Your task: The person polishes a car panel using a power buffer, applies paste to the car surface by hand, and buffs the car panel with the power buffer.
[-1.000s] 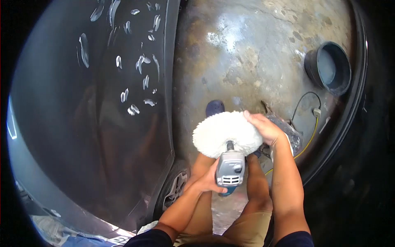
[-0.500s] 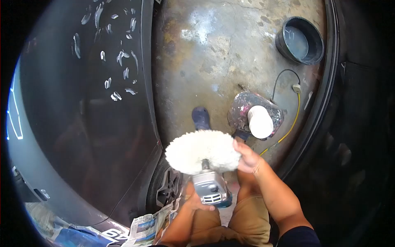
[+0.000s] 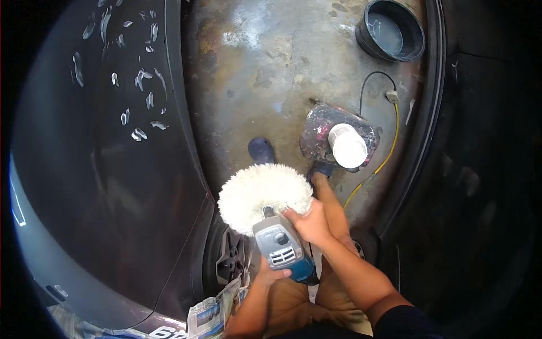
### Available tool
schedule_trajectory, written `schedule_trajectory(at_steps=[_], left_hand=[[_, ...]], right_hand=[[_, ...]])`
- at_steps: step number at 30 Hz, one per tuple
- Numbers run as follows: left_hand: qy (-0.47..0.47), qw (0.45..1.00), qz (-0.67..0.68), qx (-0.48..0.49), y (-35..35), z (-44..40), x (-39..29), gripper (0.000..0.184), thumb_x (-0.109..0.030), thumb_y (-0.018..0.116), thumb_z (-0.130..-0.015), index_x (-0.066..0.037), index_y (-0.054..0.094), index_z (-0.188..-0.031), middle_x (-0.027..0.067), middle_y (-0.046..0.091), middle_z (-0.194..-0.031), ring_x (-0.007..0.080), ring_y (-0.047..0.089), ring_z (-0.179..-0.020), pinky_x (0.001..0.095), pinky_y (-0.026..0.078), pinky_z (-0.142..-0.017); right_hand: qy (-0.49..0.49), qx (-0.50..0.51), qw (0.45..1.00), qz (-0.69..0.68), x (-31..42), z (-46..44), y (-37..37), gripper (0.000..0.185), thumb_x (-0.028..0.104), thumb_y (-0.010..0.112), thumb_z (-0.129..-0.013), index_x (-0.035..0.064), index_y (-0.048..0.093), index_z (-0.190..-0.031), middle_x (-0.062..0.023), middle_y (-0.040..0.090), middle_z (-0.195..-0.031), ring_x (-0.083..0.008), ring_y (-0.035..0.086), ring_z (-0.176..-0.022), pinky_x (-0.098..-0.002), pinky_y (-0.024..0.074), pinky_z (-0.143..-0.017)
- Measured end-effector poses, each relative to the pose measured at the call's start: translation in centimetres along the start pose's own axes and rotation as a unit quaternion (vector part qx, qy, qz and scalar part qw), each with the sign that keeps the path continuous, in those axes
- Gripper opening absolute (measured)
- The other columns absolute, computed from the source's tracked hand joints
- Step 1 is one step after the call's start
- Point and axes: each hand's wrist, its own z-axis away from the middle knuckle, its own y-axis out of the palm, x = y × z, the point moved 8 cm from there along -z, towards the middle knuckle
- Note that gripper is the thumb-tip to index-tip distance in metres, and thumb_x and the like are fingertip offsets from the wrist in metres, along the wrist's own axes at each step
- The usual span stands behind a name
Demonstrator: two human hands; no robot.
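Note:
I hold a grey and teal power polisher [image 3: 278,242] in front of my legs, its round white wool pad [image 3: 259,191] pointing away from me. My left hand [image 3: 271,276] is closed around the lower body of the polisher, thumb on its side. At the front right of the tool is my right hand [image 3: 313,223], closed on it near the neck, with the thumb beside the pad's lower edge. Its other fingers are partly hidden. To my left, a dark car panel [image 3: 130,186] carries several whitish smears of compound [image 3: 140,79].
A white tub [image 3: 349,150] stands on a paint-spattered stool [image 3: 316,133]. Farther off sits a black bucket [image 3: 367,42] with liquid inside. A yellow cord [image 3: 387,161] crosses the floor. Newspaper [image 3: 206,319] lies near the wheel [image 3: 228,257]. Another dark car body [image 3: 474,169] borders the right.
My right hand has moved from the pad's right edge to the front of the polisher, near the neck. The polisher has shifted slightly left, and the view has tilted and moved.

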Motion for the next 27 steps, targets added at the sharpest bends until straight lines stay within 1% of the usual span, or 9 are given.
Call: schedule_trajectory(at_steps=[6, 7, 10, 11, 14, 15, 20, 24, 27], left_hand=[[0.012, 0.998, -0.047, -0.03, 1.3, -1.0, -2.2, 0.108, -0.01, 0.095, -0.063, -0.002, 0.039, -0.156, 0.0118, 0.062, -0.139, 0.0254, 0.063, -0.128, 0.0423, 0.05, -0.112], [0.014, 0.998, -0.059, -0.005, 1.1, -1.4, -2.5, 0.11, -0.01, 0.095, -0.063, -0.001, 0.038, -0.156, 0.0124, 0.061, -0.139, 0.0253, 0.063, -0.128, 0.0421, 0.051, -0.112], [0.005, 0.995, -0.084, 0.054, 0.3, -2.2, -3.4, 0.11, -0.011, 0.096, -0.062, -0.001, 0.039, -0.156, 0.0122, 0.062, -0.14, 0.026, 0.063, -0.128, 0.0408, 0.051, -0.113], [-0.004, 0.996, -0.049, 0.074, 0.3, -2.3, -3.7, 0.11, -0.011, 0.096, -0.062, -0.001, 0.039, -0.156, 0.012, 0.061, -0.141, 0.0264, 0.063, -0.128, 0.0406, 0.05, -0.113], [-0.019, 0.994, -0.021, 0.108, -0.1, -2.4, -5.6, 0.109, -0.011, 0.096, -0.063, 0.0, 0.04, -0.156, 0.0121, 0.062, -0.142, 0.0262, 0.064, -0.128, 0.0411, 0.051, -0.113], [-0.021, 0.993, -0.025, 0.111, 0.5, -2.2, -6.9, 0.11, -0.021, 0.099, -0.063, 0.0, 0.041, -0.154, 0.0096, 0.059, -0.14, 0.0229, 0.061, -0.129, 0.0387, 0.053, -0.109], [0.018, 0.987, -0.033, 0.159, -0.2, -3.6, -13.0, 0.11, -0.019, 0.099, -0.063, 0.001, 0.041, -0.154, 0.0109, 0.062, -0.137, 0.0235, 0.064, -0.127, 0.0383, 0.053, -0.109], [0.052, 0.985, -0.028, 0.162, 0.1, -5.1, -17.9, 0.11, -0.014, 0.098, -0.063, 0.001, 0.04, -0.156, 0.0143, 0.063, -0.141, 0.0264, 0.065, -0.129, 0.0421, 0.051, -0.114], [0.093, 0.991, 0.0, 0.095, -1.6, -6.5, -18.2, 0.11, -0.022, 0.1, -0.066, 0.0, 0.041, -0.156, 0.0135, 0.064, -0.14, 0.0247, 0.065, -0.127, 0.0408, 0.053, -0.111]], right_hand=[[0.164, -0.109, 0.978, -0.065, -3.8, 0.4, 0.3, 0.045, 0.0, 0.088, -0.085, -0.0063, 0.069, -0.125, -0.0111, 0.079, -0.109, -0.0183, 0.075, -0.1, -0.031, 0.06, -0.088], [0.223, -0.103, 0.924, -0.292, -4.9, 0.6, 1.9, 0.054, 0.0, 0.082, -0.09, -0.0023, 0.061, -0.139, -0.0123, 0.076, -0.121, -0.0248, 0.074, -0.11, -0.0391, 0.0587, -0.1], [0.218, 0.021, 0.818, -0.532, -3.1, 0.2, 3.3, 0.053, 0.004, 0.077, -0.095, -0.0018, 0.057, -0.143, -0.016, 0.071, -0.133, -0.0297, 0.07, -0.12, -0.0466, 0.0539, -0.107], [0.206, 0.032, 0.822, -0.53, -3.4, 0.4, 3.2, 0.046, 0.006, 0.071, -0.099, -0.0012, 0.058, -0.143, -0.0168, 0.068, -0.139, -0.0332, 0.064, -0.131, -0.0505, 0.0456, -0.117], [0.15, 0.063, 0.832, -0.53, -0.8, 0.9, 4.3, 0.041, 0.009, 0.07, -0.102, -0.0008, 0.06, -0.14, -0.0168, 0.069, -0.137, -0.0325, 0.064, -0.129, -0.05, 0.0456, -0.116], [0.14, 0.074, 0.833, -0.529, -0.8, 1.2, 4.7, 0.039, 0.011, 0.069, -0.103, -0.0008, 0.061, -0.139, -0.0167, 0.069, -0.137, -0.0321, 0.065, -0.129, -0.0495, 0.0456, -0.116], [0.229, 0.189, 0.858, -0.418, -0.9, 3.3, 8.1, 0.032, 0.02, 0.063, -0.109, -0.0005, 0.065, -0.133, -0.0141, 0.068, -0.139, -0.027, 0.064, -0.129, -0.044, 0.0475, -0.113], [0.274, 0.079, 0.895, -0.342, -4.2, 4.7, 11.1, 0.058, 0.044, 0.051, -0.115, -0.0021, 0.055, -0.15, -0.0126, 0.066, -0.143, -0.0219, 0.06, -0.133, -0.0398, 0.0459, -0.115], [0.07, 0.098, 0.976, -0.18, -3.6, 6.1, 11.2, 0.082, 0.056, 0.067, -0.104, -0.003, 0.046, -0.156, -0.0112, 0.061, -0.144, -0.0211, 0.057, -0.134, -0.0378, 0.0463, -0.113]])
